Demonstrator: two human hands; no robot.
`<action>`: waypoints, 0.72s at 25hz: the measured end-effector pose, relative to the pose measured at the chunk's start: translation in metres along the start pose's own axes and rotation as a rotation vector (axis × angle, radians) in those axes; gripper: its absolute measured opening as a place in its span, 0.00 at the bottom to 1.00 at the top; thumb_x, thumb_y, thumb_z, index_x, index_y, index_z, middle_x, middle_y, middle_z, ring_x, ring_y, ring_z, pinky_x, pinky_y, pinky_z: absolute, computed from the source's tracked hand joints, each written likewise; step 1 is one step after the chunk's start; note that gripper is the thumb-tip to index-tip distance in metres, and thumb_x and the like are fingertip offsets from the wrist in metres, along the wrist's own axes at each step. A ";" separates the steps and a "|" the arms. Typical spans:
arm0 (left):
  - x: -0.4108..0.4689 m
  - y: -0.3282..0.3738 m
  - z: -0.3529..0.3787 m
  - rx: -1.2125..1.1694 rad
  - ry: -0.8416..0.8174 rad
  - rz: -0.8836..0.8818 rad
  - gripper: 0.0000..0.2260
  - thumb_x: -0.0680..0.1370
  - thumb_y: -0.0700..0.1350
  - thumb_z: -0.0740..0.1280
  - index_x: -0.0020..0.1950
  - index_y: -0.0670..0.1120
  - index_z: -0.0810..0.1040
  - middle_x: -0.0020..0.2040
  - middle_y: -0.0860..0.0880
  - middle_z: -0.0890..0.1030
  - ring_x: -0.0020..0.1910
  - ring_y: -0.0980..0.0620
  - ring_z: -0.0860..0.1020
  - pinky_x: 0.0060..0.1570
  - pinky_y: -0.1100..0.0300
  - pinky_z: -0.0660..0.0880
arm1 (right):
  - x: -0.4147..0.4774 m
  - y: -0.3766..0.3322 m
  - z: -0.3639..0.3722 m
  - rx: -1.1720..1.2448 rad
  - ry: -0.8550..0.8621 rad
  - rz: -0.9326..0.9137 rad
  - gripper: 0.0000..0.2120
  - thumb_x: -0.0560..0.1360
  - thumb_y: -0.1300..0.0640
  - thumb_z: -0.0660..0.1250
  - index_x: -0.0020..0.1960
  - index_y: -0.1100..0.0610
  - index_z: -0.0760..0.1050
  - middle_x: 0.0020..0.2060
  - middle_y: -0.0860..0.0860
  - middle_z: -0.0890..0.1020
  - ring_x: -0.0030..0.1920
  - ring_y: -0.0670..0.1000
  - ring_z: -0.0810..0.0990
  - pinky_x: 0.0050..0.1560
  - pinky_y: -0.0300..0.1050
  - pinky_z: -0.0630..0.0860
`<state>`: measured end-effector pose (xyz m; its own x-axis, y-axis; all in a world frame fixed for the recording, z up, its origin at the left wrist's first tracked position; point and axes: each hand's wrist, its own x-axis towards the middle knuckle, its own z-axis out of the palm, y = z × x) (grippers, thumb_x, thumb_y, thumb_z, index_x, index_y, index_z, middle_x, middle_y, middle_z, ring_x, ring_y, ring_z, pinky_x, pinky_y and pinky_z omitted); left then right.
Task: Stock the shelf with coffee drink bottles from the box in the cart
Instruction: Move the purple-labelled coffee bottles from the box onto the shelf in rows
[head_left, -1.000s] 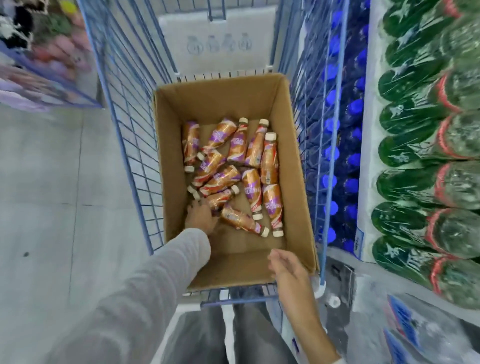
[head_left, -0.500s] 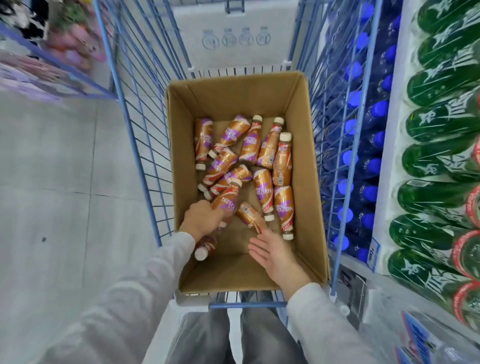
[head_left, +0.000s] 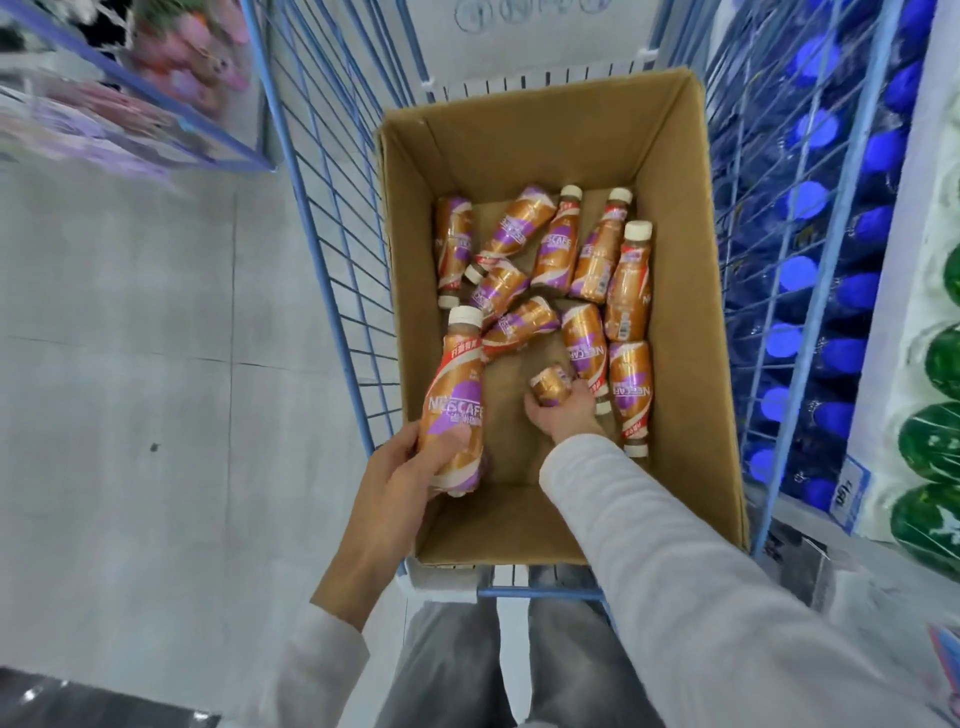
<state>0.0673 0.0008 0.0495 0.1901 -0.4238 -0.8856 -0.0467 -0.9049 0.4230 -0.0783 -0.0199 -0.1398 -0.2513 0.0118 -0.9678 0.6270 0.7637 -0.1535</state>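
An open cardboard box (head_left: 680, 291) sits in a blue wire cart (head_left: 332, 249). Several gold-and-purple coffee drink bottles (head_left: 558, 247) with white caps lie loose on the box floor. My left hand (head_left: 410, 462) grips one bottle (head_left: 457, 400) by its lower body and holds it upright at the box's left wall, above the rim. My right hand (head_left: 558, 410) reaches down inside the box and grips a second bottle (head_left: 550, 384) near the box's middle; its cap end is hidden by my fingers.
A shelf to the right holds rows of blue-capped bottles (head_left: 810, 280) behind the cart's wire side, and green bottles (head_left: 935, 447) beyond a white divider. Grey tiled floor (head_left: 130, 364) lies to the left, with a blue-framed display (head_left: 130, 93) at the upper left.
My left hand has lifted a bottle up out of the pile to the box's left rim. My right hand has moved deeper into the box and closed round another bottle.
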 end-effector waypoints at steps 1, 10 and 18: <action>-0.003 -0.001 -0.002 -0.006 -0.007 0.006 0.21 0.71 0.58 0.71 0.62 0.53 0.79 0.55 0.53 0.84 0.53 0.52 0.83 0.50 0.60 0.80 | 0.004 0.002 -0.003 0.067 -0.031 0.017 0.34 0.73 0.51 0.75 0.75 0.56 0.65 0.67 0.56 0.75 0.66 0.58 0.76 0.66 0.52 0.74; -0.050 0.007 -0.008 -0.160 -0.216 0.071 0.17 0.73 0.47 0.72 0.59 0.43 0.80 0.46 0.50 0.87 0.45 0.53 0.86 0.42 0.59 0.82 | -0.121 0.012 -0.073 0.464 -0.356 0.052 0.24 0.74 0.55 0.75 0.68 0.55 0.73 0.60 0.59 0.80 0.59 0.58 0.79 0.56 0.55 0.79; -0.136 0.007 -0.006 -0.102 -0.484 0.329 0.11 0.77 0.44 0.70 0.58 0.42 0.82 0.46 0.47 0.87 0.43 0.52 0.86 0.42 0.58 0.82 | -0.258 0.053 -0.170 0.605 -0.449 -0.460 0.31 0.70 0.59 0.74 0.72 0.60 0.73 0.64 0.60 0.81 0.60 0.59 0.81 0.51 0.51 0.81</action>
<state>0.0469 0.0529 0.1743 -0.2884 -0.6725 -0.6816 0.0718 -0.7250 0.6850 -0.1053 0.1268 0.1359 -0.3408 -0.5646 -0.7517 0.8501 0.1565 -0.5029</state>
